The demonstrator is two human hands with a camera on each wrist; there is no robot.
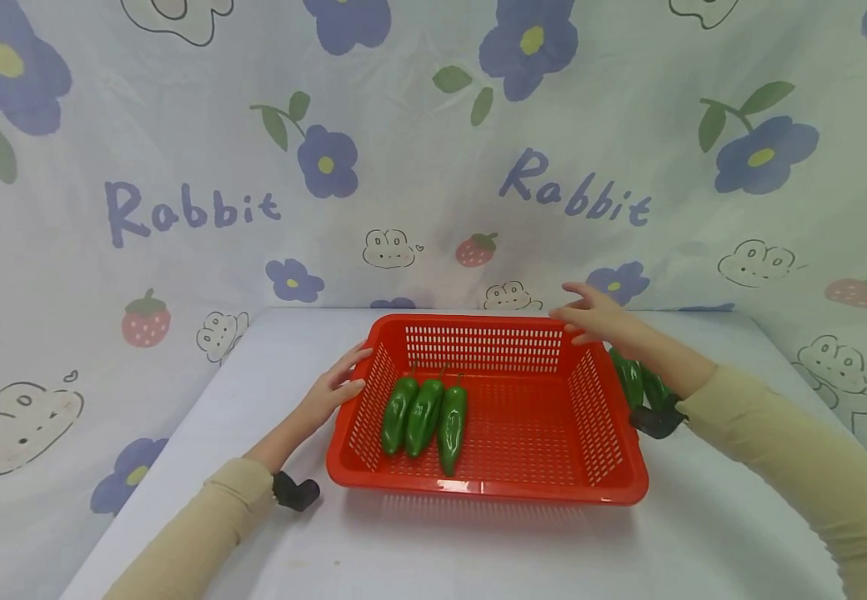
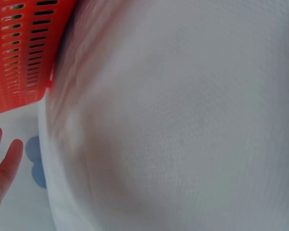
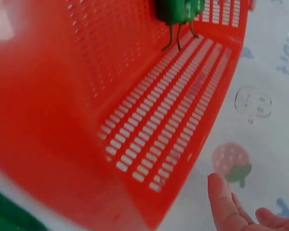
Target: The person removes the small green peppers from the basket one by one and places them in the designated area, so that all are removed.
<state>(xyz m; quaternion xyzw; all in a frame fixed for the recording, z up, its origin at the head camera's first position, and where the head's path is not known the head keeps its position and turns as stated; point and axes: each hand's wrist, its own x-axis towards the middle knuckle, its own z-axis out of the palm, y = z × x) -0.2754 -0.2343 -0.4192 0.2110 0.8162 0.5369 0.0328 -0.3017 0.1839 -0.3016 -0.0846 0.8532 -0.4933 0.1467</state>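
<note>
A red plastic basket (image 1: 516,492) with slotted walls stands on the white-covered table. Inside, along its left side, lie three green chili peppers (image 1: 423,417) side by side, stems toward the back. My left hand (image 1: 332,387) lies with straight fingers at the basket's left rim; the left wrist view catches only its fingertips (image 2: 9,156). Over the back right corner hovers my right hand (image 1: 594,317), fingers loosely spread and holding nothing. More green peppers (image 1: 628,377) lie outside the basket on the right, partly hidden by the right forearm.
A white cloth curtain (image 1: 433,167) printed with flowers, strawberries and rabbits hangs right behind the table (image 1: 306,550). Dark wrist-worn devices (image 1: 297,492) sit under both forearms. The basket's right wall separates the inner peppers from the outer ones.
</note>
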